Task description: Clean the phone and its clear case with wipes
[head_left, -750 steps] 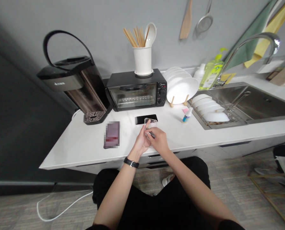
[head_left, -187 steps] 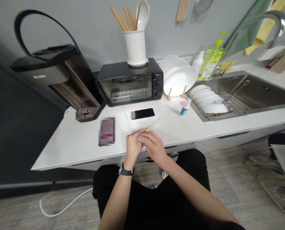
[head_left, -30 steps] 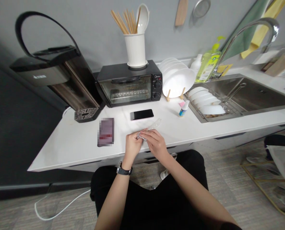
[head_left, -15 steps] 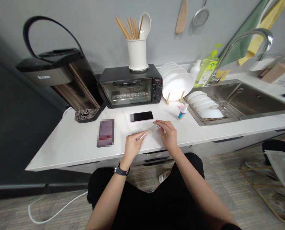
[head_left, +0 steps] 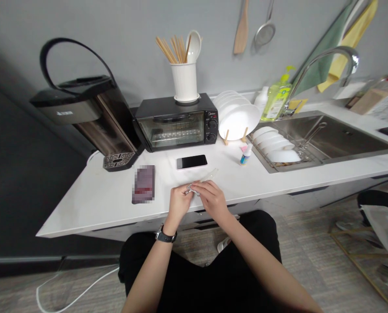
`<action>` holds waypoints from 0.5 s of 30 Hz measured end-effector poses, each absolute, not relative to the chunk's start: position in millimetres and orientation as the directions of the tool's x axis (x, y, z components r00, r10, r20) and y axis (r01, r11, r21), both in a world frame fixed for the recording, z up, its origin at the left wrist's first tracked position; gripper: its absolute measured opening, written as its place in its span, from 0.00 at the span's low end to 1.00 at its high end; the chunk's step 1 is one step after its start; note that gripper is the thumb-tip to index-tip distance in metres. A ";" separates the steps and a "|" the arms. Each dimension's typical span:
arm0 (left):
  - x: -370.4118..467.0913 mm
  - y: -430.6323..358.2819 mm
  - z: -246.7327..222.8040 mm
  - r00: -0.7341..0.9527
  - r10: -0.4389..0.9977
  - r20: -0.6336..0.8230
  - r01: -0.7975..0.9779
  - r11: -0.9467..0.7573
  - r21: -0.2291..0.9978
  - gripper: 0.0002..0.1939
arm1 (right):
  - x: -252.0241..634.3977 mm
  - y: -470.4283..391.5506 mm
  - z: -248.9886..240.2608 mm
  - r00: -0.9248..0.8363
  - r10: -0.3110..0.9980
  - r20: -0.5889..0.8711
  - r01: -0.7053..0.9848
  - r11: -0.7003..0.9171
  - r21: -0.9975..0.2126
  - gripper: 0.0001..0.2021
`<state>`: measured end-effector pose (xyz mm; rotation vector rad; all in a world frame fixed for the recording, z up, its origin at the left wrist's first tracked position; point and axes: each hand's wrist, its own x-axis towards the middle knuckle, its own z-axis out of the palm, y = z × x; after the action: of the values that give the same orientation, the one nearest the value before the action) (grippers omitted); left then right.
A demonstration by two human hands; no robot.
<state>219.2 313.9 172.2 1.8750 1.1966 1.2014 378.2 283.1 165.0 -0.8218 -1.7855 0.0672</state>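
My left hand (head_left: 179,202) is closed on one end of a thin, clear plastic piece that looks like a phone case (head_left: 211,175). Its far end sticks out beyond my fingers, over the white counter. Against the near end, the fingers of my right hand (head_left: 213,201) press a small, crumpled greyish cloth (head_left: 192,189). Both hands meet close to the counter's front edge, and my fingers hide part of the case. A phone with a dark screen (head_left: 192,162) lies flat just behind them. To the right stands a small spray bottle (head_left: 245,155) with a blue label.
A blurred purple packet (head_left: 144,184) lies left. Behind are a water dispenser (head_left: 92,117), a toaster oven (head_left: 177,126) topped by a white utensil holder (head_left: 185,82), and racked plates (head_left: 239,121). Right is a sink (head_left: 340,134) with bowls (head_left: 275,143) and a faucet (head_left: 352,58).
My right hand has moved left and nearer to me, bringing the cloth from the case's far end to its near end, beside my left fingers. The view has shifted slightly.
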 end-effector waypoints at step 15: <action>223.6 311.6 168.0 0.147 0.928 0.341 0.266 -0.369 0.890 0.12 | 423.3 313.6 171.1 0.015 0.648 0.761 0.625 0.588 -0.513 0.20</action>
<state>223.6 311.6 168.0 1.7504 1.1499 1.2454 423.3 313.6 171.1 -1.0744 -1.6613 0.0253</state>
